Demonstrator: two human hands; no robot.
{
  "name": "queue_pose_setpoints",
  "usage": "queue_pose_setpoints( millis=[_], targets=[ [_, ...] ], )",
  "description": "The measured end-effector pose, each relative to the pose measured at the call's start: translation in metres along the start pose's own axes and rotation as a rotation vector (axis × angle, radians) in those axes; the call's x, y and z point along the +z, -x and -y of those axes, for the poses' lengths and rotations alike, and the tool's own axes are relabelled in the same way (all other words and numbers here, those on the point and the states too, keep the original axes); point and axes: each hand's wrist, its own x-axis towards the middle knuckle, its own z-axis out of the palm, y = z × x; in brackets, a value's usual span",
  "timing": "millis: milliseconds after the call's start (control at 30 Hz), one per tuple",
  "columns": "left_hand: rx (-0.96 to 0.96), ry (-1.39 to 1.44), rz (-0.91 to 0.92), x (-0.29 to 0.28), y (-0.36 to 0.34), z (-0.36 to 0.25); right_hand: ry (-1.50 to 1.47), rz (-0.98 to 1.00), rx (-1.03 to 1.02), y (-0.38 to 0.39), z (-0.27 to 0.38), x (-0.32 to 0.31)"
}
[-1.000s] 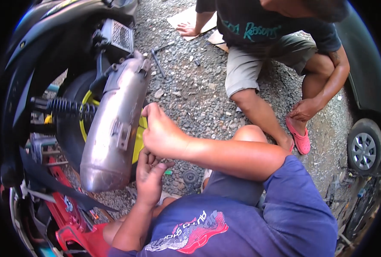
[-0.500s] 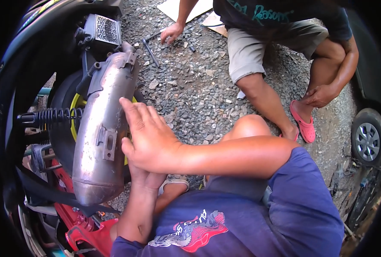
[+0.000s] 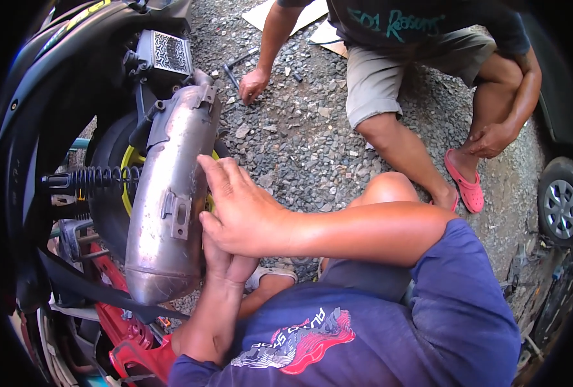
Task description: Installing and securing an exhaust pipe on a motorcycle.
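Clothing: A blue T-shirt (image 3: 389, 316) with a white-and-red print is seen across the lower view, worn by the person at work.
Left hand: The left hand (image 3: 218, 259) is raised beside the lower half of a muffler (image 3: 164, 193). It is mostly covered, its fingers are hidden, and whether anything is grasped cannot be told.
Right hand: The right hand (image 3: 244, 216) is crossed over the left, back facing up. Its fingers are straightened and unclenched, with the thumb parted. The muffler's right edge is overlapped by the fingertips; firm contact cannot be confirmed.
Muffler: The scuffed silver cylinder is placed just left of both hands, its rounded end pointed toward the wearer. A slotted bracket (image 3: 181, 217) is fixed to its side.
Scooter: Behind the muffler, a black tyre (image 3: 109, 222) with a yellow rim is partly hidden, crossed by a coil-spring shock absorber (image 3: 102, 180). Red bodywork (image 3: 146, 351) is seen at lower left.
Co-worker: Across the gravel (image 3: 306, 148), one of a co-worker's hands (image 3: 254, 86) is lowered just beside an angled metal wrench (image 3: 231, 75). Pink clogs (image 3: 470, 187) are worn.
Far right: A car wheel (image 3: 559, 201) is seen.
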Motion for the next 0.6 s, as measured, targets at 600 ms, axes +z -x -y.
queue_pose_setpoints(
  millis=[600],
  targets=[
    [-0.082, 0.149, 0.037, 0.002, -0.016, -0.001, 0.355, 0.714, 0.498, -0.099, -0.082, -0.146]
  ],
)
